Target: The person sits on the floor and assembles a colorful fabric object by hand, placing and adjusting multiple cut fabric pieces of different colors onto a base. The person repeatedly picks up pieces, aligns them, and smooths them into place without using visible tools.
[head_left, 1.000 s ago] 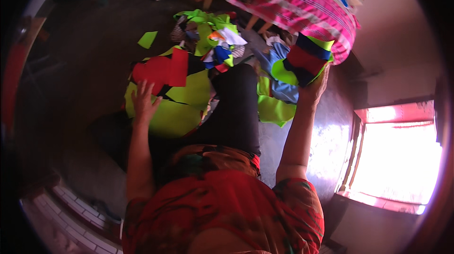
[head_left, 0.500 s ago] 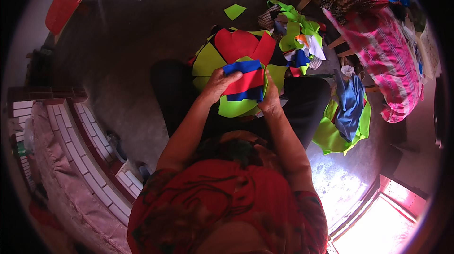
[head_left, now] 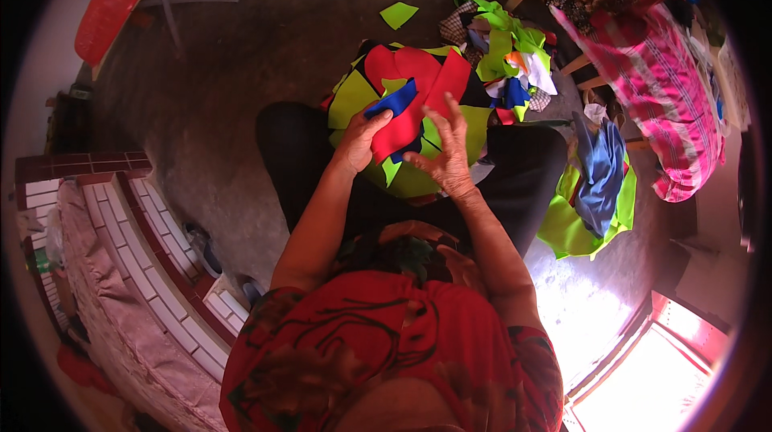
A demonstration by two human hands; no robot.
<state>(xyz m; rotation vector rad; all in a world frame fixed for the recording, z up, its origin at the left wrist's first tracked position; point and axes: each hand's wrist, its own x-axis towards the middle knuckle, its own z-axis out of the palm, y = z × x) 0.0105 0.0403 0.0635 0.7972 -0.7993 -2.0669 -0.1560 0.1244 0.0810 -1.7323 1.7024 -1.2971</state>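
Observation:
My left hand [head_left: 360, 139] is closed on a few fabric pieces [head_left: 396, 128], striped red and blue with lime green showing at the edges. The pieces tilt and curl in its grip. Just to the right, my right hand [head_left: 447, 149] has its fingers spread and holds nothing. Beneath both hands, a pile of red, lime-green and black cloth pieces [head_left: 354, 100] lies across my lap, its lower part partly hidden by the hands and the held cloth.
A heap of lime, white and blue scraps [head_left: 515, 54] lies on the floor ahead to the right, near a single green scrap [head_left: 398, 15]. Blue-grey cloth [head_left: 599, 183] rests on lime fabric at my right. Pink plaid cloth [head_left: 643, 86] drapes over wooden legs. A red-topped stool [head_left: 121, 6] stands far left.
My right hand has let go of the striped fabric pieces and opened, fingers spread. In my left hand the pieces have turned from lying flat to tilted and shifted slightly left.

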